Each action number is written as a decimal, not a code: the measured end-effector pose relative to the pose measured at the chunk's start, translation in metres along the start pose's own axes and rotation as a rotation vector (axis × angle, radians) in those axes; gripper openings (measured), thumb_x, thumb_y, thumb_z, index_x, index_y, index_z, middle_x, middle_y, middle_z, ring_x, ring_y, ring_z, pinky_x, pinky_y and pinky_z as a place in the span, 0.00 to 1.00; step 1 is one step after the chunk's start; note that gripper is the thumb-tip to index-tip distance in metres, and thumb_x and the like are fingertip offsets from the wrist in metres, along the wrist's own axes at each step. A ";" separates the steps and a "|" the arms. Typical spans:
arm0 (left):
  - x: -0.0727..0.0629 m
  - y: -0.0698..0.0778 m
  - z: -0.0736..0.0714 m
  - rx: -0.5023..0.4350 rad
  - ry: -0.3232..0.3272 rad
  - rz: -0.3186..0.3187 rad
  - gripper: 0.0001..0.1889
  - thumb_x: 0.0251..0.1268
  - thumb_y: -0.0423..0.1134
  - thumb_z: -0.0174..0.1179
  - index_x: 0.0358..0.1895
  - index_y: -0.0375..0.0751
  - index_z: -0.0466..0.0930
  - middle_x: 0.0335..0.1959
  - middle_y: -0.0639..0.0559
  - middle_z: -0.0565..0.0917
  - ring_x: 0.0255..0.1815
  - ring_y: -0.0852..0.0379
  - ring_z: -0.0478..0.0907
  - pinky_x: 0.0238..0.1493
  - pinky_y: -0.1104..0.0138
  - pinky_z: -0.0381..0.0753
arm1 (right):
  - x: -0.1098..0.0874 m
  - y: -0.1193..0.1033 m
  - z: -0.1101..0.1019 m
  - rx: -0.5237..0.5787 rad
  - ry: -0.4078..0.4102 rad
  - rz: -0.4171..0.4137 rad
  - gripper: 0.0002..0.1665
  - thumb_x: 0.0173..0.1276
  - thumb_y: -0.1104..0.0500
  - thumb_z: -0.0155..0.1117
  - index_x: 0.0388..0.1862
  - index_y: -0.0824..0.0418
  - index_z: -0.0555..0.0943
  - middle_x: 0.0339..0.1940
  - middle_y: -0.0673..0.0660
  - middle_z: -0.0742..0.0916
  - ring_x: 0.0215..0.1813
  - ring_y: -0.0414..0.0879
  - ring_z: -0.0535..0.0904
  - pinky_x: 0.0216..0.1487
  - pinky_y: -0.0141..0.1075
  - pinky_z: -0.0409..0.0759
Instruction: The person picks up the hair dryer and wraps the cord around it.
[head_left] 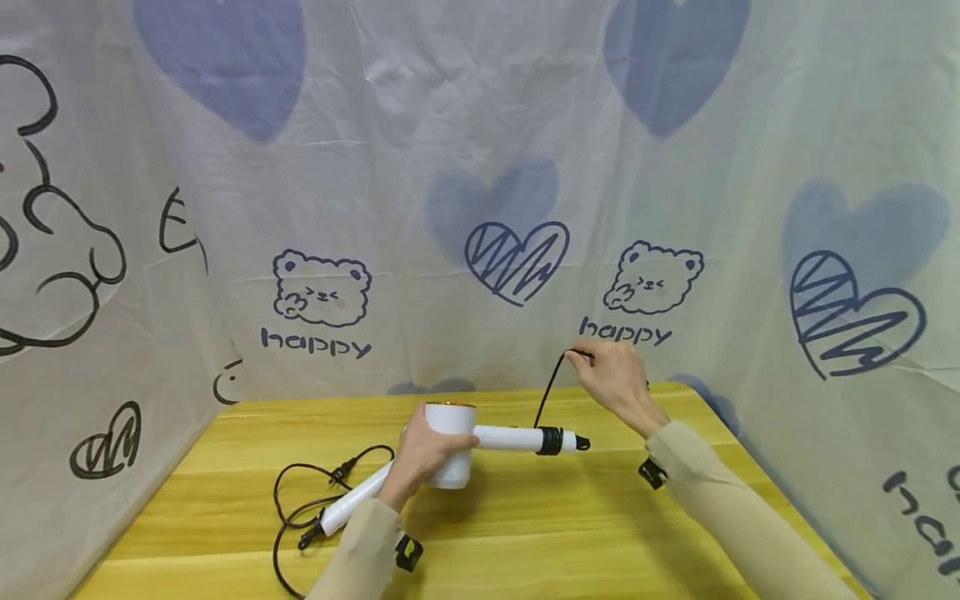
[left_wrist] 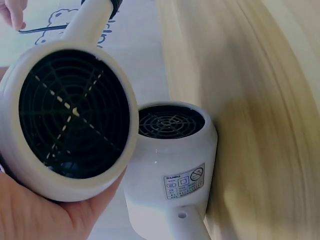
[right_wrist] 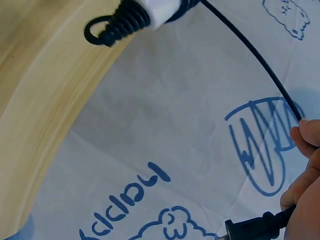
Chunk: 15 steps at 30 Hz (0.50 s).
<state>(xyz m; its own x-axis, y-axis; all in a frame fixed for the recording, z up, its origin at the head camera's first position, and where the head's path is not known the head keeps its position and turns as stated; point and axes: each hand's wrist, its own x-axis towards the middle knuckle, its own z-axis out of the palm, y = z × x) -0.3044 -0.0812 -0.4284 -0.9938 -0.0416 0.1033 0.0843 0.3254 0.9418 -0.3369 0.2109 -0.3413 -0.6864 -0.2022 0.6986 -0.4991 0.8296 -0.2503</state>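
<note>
My left hand (head_left: 423, 454) grips a white hair dryer (head_left: 506, 437) by its barrel, the handle pointing right. Its round dark intake grille (left_wrist: 75, 114) faces the camera in the left wrist view. Several turns of black cord (head_left: 551, 441) are wound round the handle near its end. From there a free length of cord (right_wrist: 255, 52) runs up to my right hand (head_left: 617, 379), which pinches it between thumb and finger. The plug (right_wrist: 255, 227) sticks out from under that hand. A second white hair dryer (left_wrist: 167, 155) is beside the held one, its barrel mostly hidden by my left hand in the head view.
The second dryer's handle (head_left: 356, 500) lies at the left on the wooden table (head_left: 570, 533). Its loose black cord (head_left: 277, 500) loops there, with a plug (head_left: 342, 472) among the loops. Printed cloth (head_left: 450, 100) hangs behind the table and on both sides.
</note>
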 end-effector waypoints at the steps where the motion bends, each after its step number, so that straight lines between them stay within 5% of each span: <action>1: 0.000 -0.001 -0.001 -0.006 0.012 -0.005 0.44 0.38 0.44 0.79 0.61 0.35 0.64 0.46 0.39 0.78 0.40 0.47 0.79 0.34 0.60 0.83 | -0.001 -0.001 -0.001 0.012 0.002 0.005 0.11 0.68 0.56 0.66 0.41 0.61 0.89 0.24 0.56 0.89 0.13 0.37 0.66 0.16 0.30 0.64; 7: 0.001 -0.001 -0.003 0.009 0.107 -0.017 0.44 0.41 0.47 0.77 0.62 0.35 0.64 0.46 0.38 0.78 0.40 0.46 0.79 0.34 0.60 0.83 | -0.008 -0.011 -0.005 0.059 0.005 0.015 0.11 0.67 0.56 0.66 0.39 0.62 0.89 0.30 0.58 0.90 0.21 0.40 0.76 0.22 0.33 0.75; 15: 0.007 0.005 -0.003 -0.006 0.235 -0.001 0.43 0.41 0.47 0.77 0.61 0.37 0.65 0.47 0.40 0.78 0.43 0.47 0.78 0.39 0.61 0.82 | -0.014 -0.020 -0.008 0.093 -0.005 0.061 0.12 0.68 0.56 0.65 0.40 0.62 0.88 0.31 0.58 0.90 0.20 0.39 0.75 0.22 0.33 0.75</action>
<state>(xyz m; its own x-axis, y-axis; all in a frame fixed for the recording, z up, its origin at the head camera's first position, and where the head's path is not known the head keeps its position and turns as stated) -0.3110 -0.0831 -0.4220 -0.9496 -0.2613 0.1733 0.0845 0.3193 0.9439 -0.3130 0.2010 -0.3402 -0.7193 -0.1555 0.6771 -0.5030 0.7888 -0.3531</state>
